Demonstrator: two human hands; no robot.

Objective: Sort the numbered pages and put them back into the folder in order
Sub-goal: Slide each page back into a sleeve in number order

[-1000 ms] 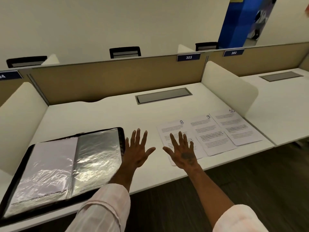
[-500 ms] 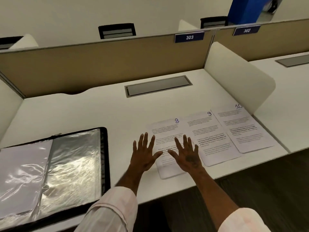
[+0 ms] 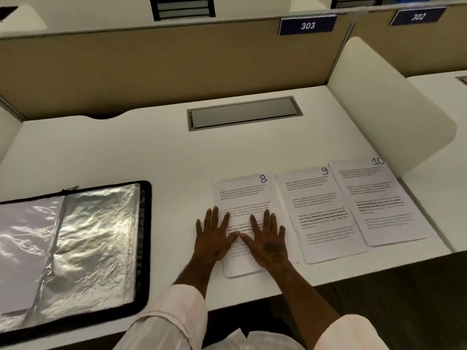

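Observation:
Three printed pages lie in a row on the white desk (image 3: 126, 152): page 8 (image 3: 242, 193), page 9 (image 3: 318, 213) to its right, and page 10 (image 3: 379, 198) furthest right, each overlapping slightly. My left hand (image 3: 214, 236) lies flat with straight fingers at the left edge of page 8. Beside it, my right hand (image 3: 267, 238) lies flat on the page's lower middle, thumbs nearly touching. An open black folder (image 3: 145, 238) with shiny plastic sleeves lies at the left of the desk, apart from both hands.
A grey cable hatch (image 3: 242, 113) is set into the desk behind the pages. A tan partition (image 3: 164, 64) closes the back. A white curved divider (image 3: 384, 102) stands right next to page 10. The desk's front edge runs just below the pages.
Both hands have moved right and forward onto page 8, with the thumbs drawing together. The view has tilted down and closer to the desk.

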